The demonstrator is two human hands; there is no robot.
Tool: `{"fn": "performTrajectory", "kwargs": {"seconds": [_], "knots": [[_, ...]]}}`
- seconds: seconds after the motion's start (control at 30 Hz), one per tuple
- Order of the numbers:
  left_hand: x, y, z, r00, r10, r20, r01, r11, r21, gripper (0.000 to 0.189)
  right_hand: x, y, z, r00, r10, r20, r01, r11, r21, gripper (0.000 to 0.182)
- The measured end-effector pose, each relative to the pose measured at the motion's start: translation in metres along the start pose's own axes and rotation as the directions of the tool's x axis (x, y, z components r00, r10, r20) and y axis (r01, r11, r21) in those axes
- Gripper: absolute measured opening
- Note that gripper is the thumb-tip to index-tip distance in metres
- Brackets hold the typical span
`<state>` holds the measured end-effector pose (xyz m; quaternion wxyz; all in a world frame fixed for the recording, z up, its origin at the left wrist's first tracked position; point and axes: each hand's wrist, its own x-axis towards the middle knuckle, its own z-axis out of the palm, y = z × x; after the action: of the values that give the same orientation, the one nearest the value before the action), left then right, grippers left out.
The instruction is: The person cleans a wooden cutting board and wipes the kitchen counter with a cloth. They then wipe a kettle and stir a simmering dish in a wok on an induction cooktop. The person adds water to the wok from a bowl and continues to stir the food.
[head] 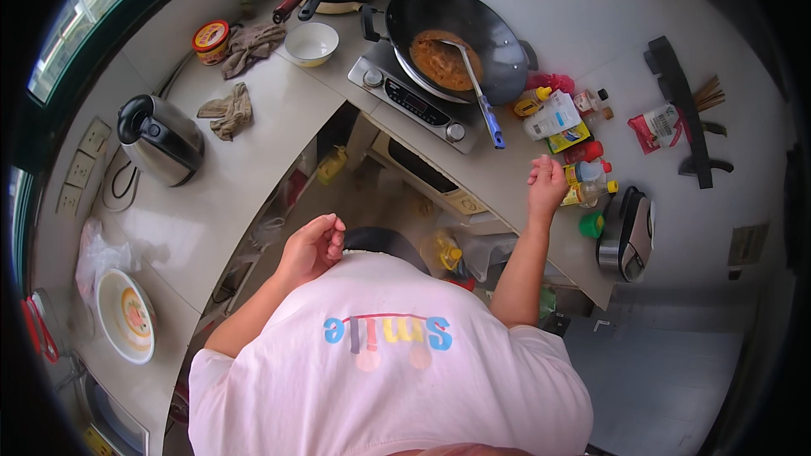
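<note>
My left hand (315, 242) hangs in front of my shirt with its fingers curled in; no object shows in it. Over the counter edge, my right hand (546, 187) is closed like a fist, beside the seasoning bottles, and nothing shows in its fingers. A black wok (488, 31) rests on an induction cooker (415, 98) ahead of me. Inside the wok lies reddish-brown food in sauce (437, 63). A metal spatula with a blue handle (490, 120) leans in it, its handle sticking out over the rim towards me.
Seasoning bottles (586, 193) and packets (551, 117) crowd the counter right of the cooker, near a rice cooker (626, 234). Leftward are a white bowl (312, 44), rags (229, 111), an electric kettle (161, 139) and a basin (125, 316). A knife rack (681, 111) hangs on the wall.
</note>
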<state>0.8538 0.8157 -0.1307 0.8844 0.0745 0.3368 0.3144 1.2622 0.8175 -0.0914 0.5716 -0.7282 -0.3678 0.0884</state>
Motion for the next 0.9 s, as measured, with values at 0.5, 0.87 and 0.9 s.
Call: {"fn": "performTrajectory", "kwargs": {"seconds": [0.5,0.87,0.9], "knots": [[0.007,0.002,-0.002,1.000,0.018,0.013,-0.018,1.000,-0.001,0.020,0.007,-0.016,-0.015,0.993,-0.085,-0.081,0.088,0.995,0.044,0.023],[0.013,0.005,0.000,1.000,-0.020,0.011,0.020,1.000,0.002,0.020,0.009,0.004,-0.029,0.977,-0.056,-0.207,0.056,0.998,-0.006,0.035],[0.013,0.006,0.000,1.000,-0.018,0.006,0.018,1.000,0.019,0.020,0.010,0.007,-0.027,0.988,-0.059,-0.141,0.057,0.998,-0.021,0.030]]}}
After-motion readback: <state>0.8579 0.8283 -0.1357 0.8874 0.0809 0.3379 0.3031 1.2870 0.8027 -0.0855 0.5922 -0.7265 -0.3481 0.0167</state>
